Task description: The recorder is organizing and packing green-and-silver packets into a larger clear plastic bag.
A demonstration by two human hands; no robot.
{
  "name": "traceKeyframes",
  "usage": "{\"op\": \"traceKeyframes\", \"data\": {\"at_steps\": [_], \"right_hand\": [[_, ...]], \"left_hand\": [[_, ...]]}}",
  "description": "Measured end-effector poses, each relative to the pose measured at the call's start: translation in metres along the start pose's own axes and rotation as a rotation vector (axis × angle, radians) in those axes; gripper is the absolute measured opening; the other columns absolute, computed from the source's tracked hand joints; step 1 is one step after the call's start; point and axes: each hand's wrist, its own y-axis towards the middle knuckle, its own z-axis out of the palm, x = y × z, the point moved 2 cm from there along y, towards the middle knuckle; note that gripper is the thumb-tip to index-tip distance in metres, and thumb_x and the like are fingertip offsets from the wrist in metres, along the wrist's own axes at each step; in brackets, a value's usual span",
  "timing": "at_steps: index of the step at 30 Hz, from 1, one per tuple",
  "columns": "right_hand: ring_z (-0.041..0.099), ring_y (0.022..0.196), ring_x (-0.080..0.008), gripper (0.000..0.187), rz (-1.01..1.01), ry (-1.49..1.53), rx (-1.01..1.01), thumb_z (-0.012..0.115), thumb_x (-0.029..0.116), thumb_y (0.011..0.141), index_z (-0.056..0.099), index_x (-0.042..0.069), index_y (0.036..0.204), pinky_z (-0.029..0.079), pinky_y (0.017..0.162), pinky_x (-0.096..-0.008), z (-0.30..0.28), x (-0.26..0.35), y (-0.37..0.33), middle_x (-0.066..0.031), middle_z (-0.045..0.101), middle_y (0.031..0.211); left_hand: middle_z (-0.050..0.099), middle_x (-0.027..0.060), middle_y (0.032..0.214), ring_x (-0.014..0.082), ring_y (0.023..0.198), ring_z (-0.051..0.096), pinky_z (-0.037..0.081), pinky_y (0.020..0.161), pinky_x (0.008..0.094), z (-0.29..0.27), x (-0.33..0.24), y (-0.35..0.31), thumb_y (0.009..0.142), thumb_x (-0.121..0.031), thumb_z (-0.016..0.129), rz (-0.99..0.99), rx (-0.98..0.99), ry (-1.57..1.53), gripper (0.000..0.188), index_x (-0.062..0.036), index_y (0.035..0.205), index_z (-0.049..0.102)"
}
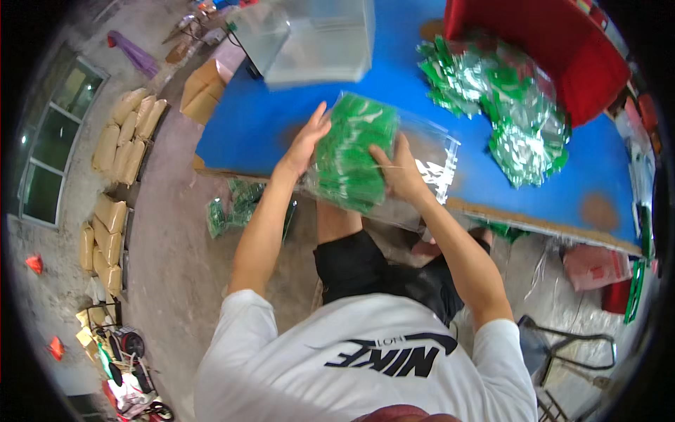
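Observation:
Over the near edge of the blue table (267,109), I hold a clear plastic bag (432,151) with a thick bundle of green packets (351,158) in it. My left hand (307,144) presses along the bundle's left side, its thumb pointing up. From the right, my right hand (401,169) grips the bundle's right side, fingers lying over its front. The bag's loose clear part, printed in white and black, spreads past my right hand. A heap of loose, shiny green packets (520,105) lies on the table to the right.
A red bin (555,49) stands tipped behind the heap. At the table's far left is a clear plastic box (316,46). Filled green bags (239,204) lie on the floor by the table's left end. Tan sacks (126,133) line the left wall; a chair (562,344) stands lower right.

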Motion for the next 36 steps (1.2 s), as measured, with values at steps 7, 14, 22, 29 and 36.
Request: {"op": "traceKeyframes", "data": {"at_steps": [7, 14, 22, 29, 36], "right_hand": [[0.063, 0.114, -0.0374, 0.101, 0.393, 0.360, 0.292, 0.073, 0.031, 0.089, 0.004, -0.012, 0.149, 0.059, 0.081, -0.0416, -0.025, 0.057, -0.042, -0.0311, 0.054, 0.133], [0.068, 0.060, -0.0208, 0.090, 0.329, 0.246, 0.220, 0.074, 0.016, 0.087, 0.014, -0.004, 0.152, 0.056, 0.054, -0.0306, -0.007, 0.061, -0.061, -0.0140, 0.070, 0.089], [0.063, 0.067, -0.0095, 0.025, 0.153, 0.200, -0.170, 0.064, 0.018, 0.097, 0.067, -0.002, 0.111, 0.050, 0.059, -0.0254, -0.160, 0.018, -0.100, -0.0058, 0.068, 0.080], [0.048, 0.131, -0.0421, 0.068, -0.169, -0.787, -0.546, 0.068, 0.052, 0.088, 0.055, 0.008, 0.137, 0.041, 0.105, -0.0503, -0.307, -0.090, -0.033, -0.0288, 0.050, 0.140], [0.040, 0.134, -0.0503, 0.096, 0.346, -1.195, -0.345, 0.043, 0.078, 0.087, 0.042, 0.003, 0.147, 0.035, 0.105, -0.0618, -0.177, -0.045, -0.043, -0.0317, 0.039, 0.148]], "left_hand": [[0.027, 0.0178, 0.161, 0.0259, 0.148, 0.027, 0.022, 0.120, 0.0370, 0.011, -0.014, -0.016, 0.090, -0.022, 0.072, 0.037, 0.183, 0.404, 0.080, -0.0055, 0.155, 0.029], [0.022, 0.0219, 0.161, 0.0384, 0.149, 0.023, 0.025, 0.119, 0.0474, 0.014, -0.038, -0.002, 0.083, -0.048, 0.076, 0.076, 0.260, 1.174, 0.083, -0.0204, 0.152, 0.040], [0.020, 0.0132, 0.164, 0.0374, 0.151, 0.017, 0.010, 0.121, 0.0553, 0.100, 0.003, -0.023, 0.097, -0.054, 0.051, 0.370, 0.093, 1.789, 0.074, -0.0178, 0.157, 0.028], [0.022, 0.0093, 0.164, 0.0354, 0.151, 0.018, 0.009, 0.121, 0.0551, 0.077, -0.007, 0.009, 0.093, -0.038, 0.057, 0.427, 0.461, 1.674, 0.071, -0.0177, 0.156, 0.031], [0.034, 0.0115, 0.158, 0.0353, 0.147, 0.027, 0.019, 0.120, 0.0515, -0.006, -0.032, -0.012, 0.085, -0.004, 0.061, 0.245, 0.170, 1.790, 0.053, -0.0088, 0.137, 0.049]]}}
